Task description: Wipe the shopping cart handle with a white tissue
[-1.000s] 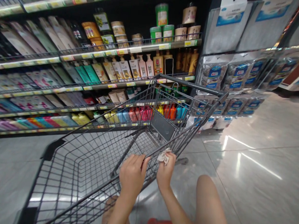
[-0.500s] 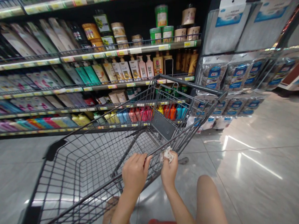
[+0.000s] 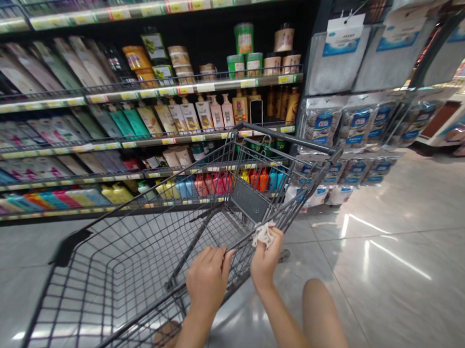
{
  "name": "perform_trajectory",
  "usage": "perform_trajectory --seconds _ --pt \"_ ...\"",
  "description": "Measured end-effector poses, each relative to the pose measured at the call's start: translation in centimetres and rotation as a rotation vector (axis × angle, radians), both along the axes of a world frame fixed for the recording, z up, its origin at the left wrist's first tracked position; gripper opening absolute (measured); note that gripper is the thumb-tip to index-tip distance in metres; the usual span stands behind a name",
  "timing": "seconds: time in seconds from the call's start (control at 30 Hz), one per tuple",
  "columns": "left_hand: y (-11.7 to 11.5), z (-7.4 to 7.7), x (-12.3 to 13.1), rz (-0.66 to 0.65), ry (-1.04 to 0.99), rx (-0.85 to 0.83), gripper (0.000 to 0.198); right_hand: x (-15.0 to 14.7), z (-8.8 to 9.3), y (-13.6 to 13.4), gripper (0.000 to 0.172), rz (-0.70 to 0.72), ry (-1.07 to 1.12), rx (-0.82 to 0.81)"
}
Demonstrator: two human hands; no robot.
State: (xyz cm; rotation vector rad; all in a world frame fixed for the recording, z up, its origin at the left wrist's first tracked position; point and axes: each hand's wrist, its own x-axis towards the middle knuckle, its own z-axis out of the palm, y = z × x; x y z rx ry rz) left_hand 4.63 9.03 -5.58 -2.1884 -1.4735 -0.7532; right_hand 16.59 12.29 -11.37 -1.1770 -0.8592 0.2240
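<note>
A dark wire shopping cart (image 3: 142, 252) stands tilted in front of me with nothing in its basket. My left hand (image 3: 208, 277) is closed over the cart's right side rail. Just right of it, my right hand (image 3: 266, 259) pinches a small crumpled white cloth (image 3: 263, 233) and presses it against the same rail. The cart's handle bar (image 3: 285, 137) is at the far end, toward the shelves. My bare knee (image 3: 322, 319) shows at the lower right.
Store shelves (image 3: 143, 91) with bottles, tubes and jars run along the left and back. Packaged goods hang on a rack (image 3: 360, 123) at the right. Glossy grey floor tiles (image 3: 400, 245) stretch to the right of the cart.
My right hand with the cloth has slid a little farther up the cart's rail. The left hand keeps its grip. The view has shifted slightly downward and left.
</note>
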Motion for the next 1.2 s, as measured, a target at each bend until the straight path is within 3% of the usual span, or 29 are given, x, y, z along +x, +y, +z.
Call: perform_trajectory --seconds 0.13,0.43,0.57,0.7,0.77,0.87,1.0,1.2 --pt "0.0 0.1 0.4 -0.002 -0.013 0.033 0.028 -0.8 -1.6 0.2 0.02 -0.047 -0.042 0.002" --pt "0.2 -0.1 0.6 0.001 -0.006 0.052 0.027 -2.6 -3.0 0.0 0.025 -0.145 -0.046 -0.012" --pt "0.3 -0.3 0.5 0.004 -0.007 0.049 0.027 -4.2 -5.9 -0.3 0.027 -0.133 0.048 -0.078" --pt "0.4 -0.4 0.5 0.017 0.007 0.025 0.026 -4.8 -9.5 -1.2 0.019 -0.022 -0.024 -0.107" --pt "0.5 -0.4 0.6 0.017 0.009 0.02 0.027 -4.4 -10.2 -1.6 0.016 0.047 -0.05 -0.119" --pt "0.5 -0.4 0.7 0.013 0.01 0.025 0.029 -3.0 -9.2 -2.1 0.013 0.119 0.01 -0.197" --pt "0.4 -0.5 1.0 0.009 0.019 0.036 0.029 -1.2 -5.7 -2.6 0.011 0.106 0.209 -0.297" --pt "0.3 -0.5 1.5 0.022 0.036 0.033 0.03 -0.7 -0.4 -2.7 0.029 0.104 0.393 -0.173"
